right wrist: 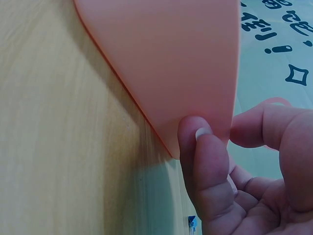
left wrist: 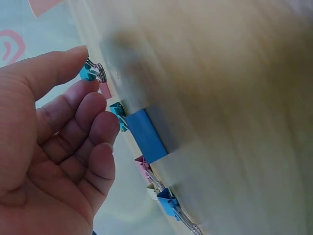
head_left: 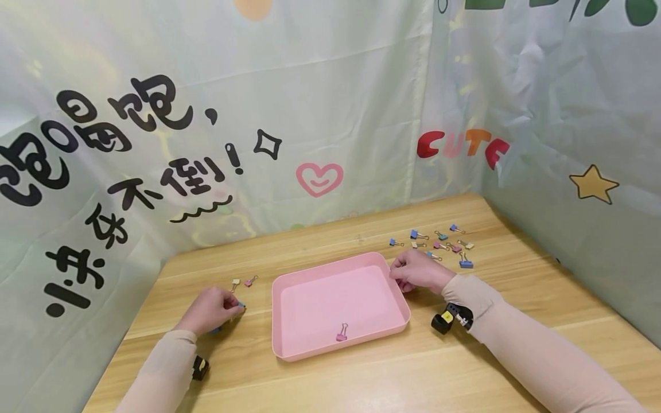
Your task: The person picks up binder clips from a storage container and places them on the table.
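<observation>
On the left, my left hand [head_left: 209, 310] pinches a small teal binder clip [left wrist: 85, 73] between thumb and index finger, its wire handles sticking out past the fingertips. A blue binder clip [left wrist: 146, 136] and several others stand on the table close by that hand. My right hand [head_left: 420, 269] is at the right wall of the pink tray [head_left: 341, 353], with its fingers [right wrist: 195, 152] on the outer side and another finger at the rim, gripping the edge. Inside the tray, near its front wall, lies one pink binder clip [head_left: 342, 334].
Beyond the right hand, several blue, teal, pink and cream binder clips [head_left: 439, 245] lie scattered on the wooden table [head_left: 361, 384]. A cream clip [head_left: 236, 283] and a pink clip [head_left: 250, 281] lie past the left hand. Printed cloth walls [head_left: 361, 115] border the table.
</observation>
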The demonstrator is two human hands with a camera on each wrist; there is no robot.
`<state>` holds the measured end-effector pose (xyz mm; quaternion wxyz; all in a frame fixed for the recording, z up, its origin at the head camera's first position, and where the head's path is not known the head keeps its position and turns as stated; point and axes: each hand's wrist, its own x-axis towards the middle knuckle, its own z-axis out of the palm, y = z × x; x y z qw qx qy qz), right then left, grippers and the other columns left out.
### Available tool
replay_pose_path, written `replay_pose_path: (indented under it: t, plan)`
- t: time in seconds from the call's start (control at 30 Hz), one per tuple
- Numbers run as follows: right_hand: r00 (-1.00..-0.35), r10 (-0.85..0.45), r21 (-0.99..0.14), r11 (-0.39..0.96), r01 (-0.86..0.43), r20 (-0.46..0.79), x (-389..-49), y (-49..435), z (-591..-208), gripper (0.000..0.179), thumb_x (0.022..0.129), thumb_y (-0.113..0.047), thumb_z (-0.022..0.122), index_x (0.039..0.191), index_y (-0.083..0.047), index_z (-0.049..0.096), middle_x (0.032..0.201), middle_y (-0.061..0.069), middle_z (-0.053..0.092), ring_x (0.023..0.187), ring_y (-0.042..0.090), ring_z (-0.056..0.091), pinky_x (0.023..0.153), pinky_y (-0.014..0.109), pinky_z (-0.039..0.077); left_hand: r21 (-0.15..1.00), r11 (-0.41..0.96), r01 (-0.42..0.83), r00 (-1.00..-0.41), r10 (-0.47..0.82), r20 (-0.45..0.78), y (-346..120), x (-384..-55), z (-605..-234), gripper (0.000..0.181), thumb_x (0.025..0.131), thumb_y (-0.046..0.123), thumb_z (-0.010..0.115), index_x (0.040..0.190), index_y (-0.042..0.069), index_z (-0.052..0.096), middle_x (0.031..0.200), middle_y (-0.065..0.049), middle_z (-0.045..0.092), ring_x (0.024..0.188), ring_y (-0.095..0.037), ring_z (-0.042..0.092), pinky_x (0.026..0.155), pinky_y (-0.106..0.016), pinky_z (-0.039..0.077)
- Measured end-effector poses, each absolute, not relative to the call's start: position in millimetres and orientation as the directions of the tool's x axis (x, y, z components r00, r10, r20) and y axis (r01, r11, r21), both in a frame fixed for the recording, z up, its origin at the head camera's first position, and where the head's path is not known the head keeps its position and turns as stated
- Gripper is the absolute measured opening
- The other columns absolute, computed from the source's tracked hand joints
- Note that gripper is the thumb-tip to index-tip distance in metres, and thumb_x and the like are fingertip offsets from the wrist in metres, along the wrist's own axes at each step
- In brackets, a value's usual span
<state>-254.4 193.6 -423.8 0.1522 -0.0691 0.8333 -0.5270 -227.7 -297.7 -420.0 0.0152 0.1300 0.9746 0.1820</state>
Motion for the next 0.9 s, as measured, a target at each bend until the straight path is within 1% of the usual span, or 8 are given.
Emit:
replay_pose_path:
  t: [0.33,0.53,0.73,0.9]
  plan:
    - [-0.945,-0.269,-0.896,0.442,0.049,-0.184,-255,193,-424,0.012,0.085,-0.008,0.062,0.09,0.003,0.065,0.076,0.01,0.063,0.064,0.019,0.061,0.057,0.031,0.055,0.378,0.894,0.239,-0.967,0.253,0.013,-300,-225,-421,0.012,0.085,0.021,0.074,0.074,0.017,0.07,0.058,0.006,0.058,0.052,-0.009,0.05,0.053,-0.026,0.044]
    - [-0.944,-0.275,-0.898,0.438,0.045,-0.181,-255,193,-423,0.013,0.084,-0.008,0.061,0.09,0.003,0.065,0.075,0.009,0.063,0.063,0.018,0.06,0.056,0.031,0.055,0.377,0.9,0.221,-0.971,0.238,0.002,-299,-225,-417,0.013,0.086,0.023,0.073,0.075,0.017,0.07,0.059,0.005,0.059,0.053,-0.009,0.05,0.055,-0.027,0.045]
    - [-0.944,-0.281,-0.9,0.435,0.036,-0.173,-254,194,-423,0.013,0.083,-0.007,0.062,0.089,0.003,0.065,0.075,0.009,0.063,0.063,0.018,0.06,0.056,0.031,0.055,0.339,0.902,0.267,-0.963,0.267,0.045,-290,-227,-409,0.01,0.086,0.023,0.073,0.078,0.016,0.071,0.067,0.008,0.06,0.059,-0.009,0.05,0.059,-0.028,0.046]
    - [-0.945,-0.281,-0.902,0.431,0.033,-0.169,-253,194,-422,0.013,0.083,-0.007,0.062,0.09,0.004,0.065,0.076,0.01,0.063,0.063,0.018,0.06,0.056,0.031,0.055,0.328,0.898,0.293,-0.955,0.293,0.051,-272,-231,-395,0.015,0.086,0.024,0.073,0.074,0.016,0.069,0.063,0.007,0.056,0.056,-0.01,0.046,0.054,-0.028,0.041]
